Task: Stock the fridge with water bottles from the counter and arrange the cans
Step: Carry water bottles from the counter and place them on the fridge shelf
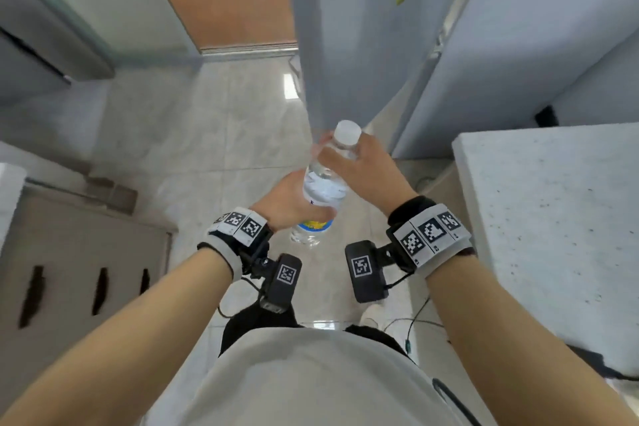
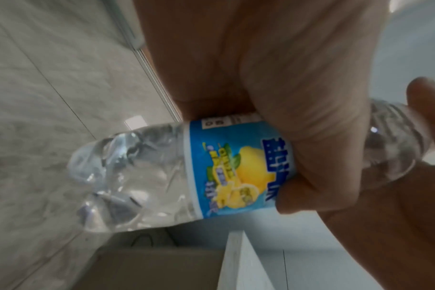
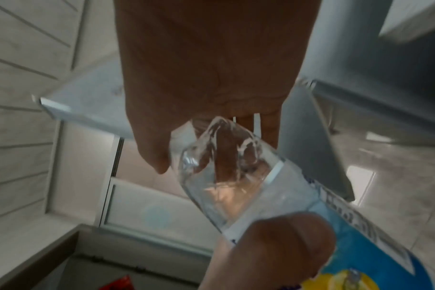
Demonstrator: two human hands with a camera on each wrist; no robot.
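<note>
The person is holding one clear plastic water bottle with a white cap and a blue label printed with yellow lemons [image 1: 323, 188] in both hands, in the air above the pale tiled floor [image 1: 214, 135], near the grey fridge door [image 1: 332, 45] and beside the speckled white worktop [image 1: 553, 218]. The left hand [image 1: 294, 204] is wrapping its fingers round the labelled middle; the right hand [image 1: 363, 166] is closing round the shoulder just below the cap. Judging by this, the bottle is being carried to the fridge. It would be best to keep it upright, let one hand take the load, and free the other for the door. The bottle is looking full and sealed. The fridge interior and the cans are not in view.
</note>
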